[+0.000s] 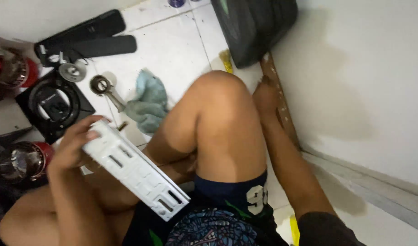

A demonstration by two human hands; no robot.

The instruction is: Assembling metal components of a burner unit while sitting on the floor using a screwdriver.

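Nearest, the white slotted panel (136, 171) lies across the person's lap, long axis running from far-left to near-right. The left hand (74, 143) clamps its far-left end; the right hand (265, 98), well apart, presses the floor, fingers hidden.

Right hand (265, 96) half behind knee (222, 98)

Floor (172, 50): white tiles w/ thin grey grout lines, a bit grubby. Plain white wall (368, 82) fills the right side, soft shadows on it. Brown wooden strip (281, 109) runs along the wall's foot; pale grey ledge (377, 187) continues toward the lower right corner. Another white wall (45, 16) at top left. Light dim, even, indoors.
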